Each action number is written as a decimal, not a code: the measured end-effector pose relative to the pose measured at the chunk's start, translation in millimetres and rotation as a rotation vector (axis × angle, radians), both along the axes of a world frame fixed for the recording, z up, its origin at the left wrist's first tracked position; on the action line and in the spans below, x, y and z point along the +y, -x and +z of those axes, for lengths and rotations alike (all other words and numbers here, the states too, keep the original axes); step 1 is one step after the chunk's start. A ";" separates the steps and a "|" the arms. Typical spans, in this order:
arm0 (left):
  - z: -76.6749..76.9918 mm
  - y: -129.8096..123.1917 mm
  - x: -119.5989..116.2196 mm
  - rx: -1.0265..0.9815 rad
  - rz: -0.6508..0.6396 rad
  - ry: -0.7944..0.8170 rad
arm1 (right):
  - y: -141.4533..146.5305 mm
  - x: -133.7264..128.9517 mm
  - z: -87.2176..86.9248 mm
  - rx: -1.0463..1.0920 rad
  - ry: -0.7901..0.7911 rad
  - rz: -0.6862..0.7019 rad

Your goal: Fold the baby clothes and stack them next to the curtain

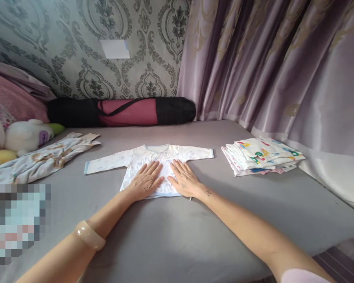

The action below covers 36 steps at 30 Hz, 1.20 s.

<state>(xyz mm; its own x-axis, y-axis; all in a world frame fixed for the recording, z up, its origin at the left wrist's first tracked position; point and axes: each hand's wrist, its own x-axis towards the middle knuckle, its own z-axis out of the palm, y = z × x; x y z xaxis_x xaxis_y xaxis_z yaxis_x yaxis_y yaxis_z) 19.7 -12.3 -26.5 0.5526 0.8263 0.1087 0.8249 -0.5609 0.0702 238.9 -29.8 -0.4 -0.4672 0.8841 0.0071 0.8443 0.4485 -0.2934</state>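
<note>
White shirt (166, 165) at the frame's centre could wrinkle if the left hand (146, 181) and right hand (185, 181), flat with fingers slightly spread, push unevenly.

Soft light, sheen on curtain (265, 63), faint shadows — lower left pixelated

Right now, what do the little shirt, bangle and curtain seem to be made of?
Shirt: thin, matte fabric, probably cotton, judging by soft wrinkles.
Bangle: hard, polished, perhaps stone or plastic, showing bright highlights.
Curtain: satiny cloth, likely synthetic, with sheen along its folds.
</note>
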 end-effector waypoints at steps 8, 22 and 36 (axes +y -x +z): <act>0.3 0.4 0.9 0.011 -0.029 0.008 | -32.0 -75.8 29.9 0.057 0.226 0.173; 34.9 -14.6 17.5 -0.100 -0.087 0.050 | -49.3 -94.2 65.6 0.382 0.263 -0.155; 34.6 -170.6 98.4 -0.363 -0.307 0.189 | -23.1 -39.3 29.3 0.041 0.193 -0.628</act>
